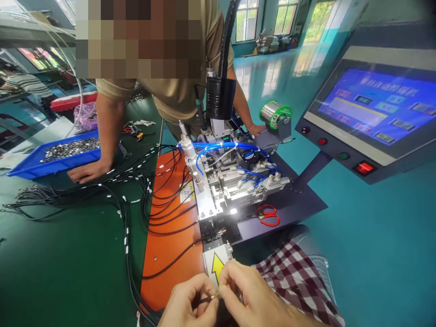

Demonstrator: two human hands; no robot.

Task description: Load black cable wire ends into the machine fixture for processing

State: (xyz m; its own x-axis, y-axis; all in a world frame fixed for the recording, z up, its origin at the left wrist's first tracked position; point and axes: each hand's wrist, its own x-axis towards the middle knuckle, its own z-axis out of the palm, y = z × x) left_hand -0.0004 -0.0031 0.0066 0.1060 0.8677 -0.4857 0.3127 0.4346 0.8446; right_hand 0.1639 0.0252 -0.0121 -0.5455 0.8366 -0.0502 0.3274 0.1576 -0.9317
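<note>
At the bottom of the view my left hand (185,302) pinches the end of a thin black cable (200,299). My right hand (248,295) pinches the small metal tip (215,296) at that same cable end. Both hands meet just below a white block with a yellow arrow (216,265), which sits at the front of a soldering fixture (225,181). Another black cable (177,259) runs across the orange mat (166,236) into the fixture's clamp.
A person in a tan shirt leans on the bench opposite, one hand (86,171) flat by a blue tray of metal parts (54,156). Several black cables (85,190) lie on the green table. Red scissors (269,215), a solder spool (274,113) and a touchscreen console (378,106) stand right.
</note>
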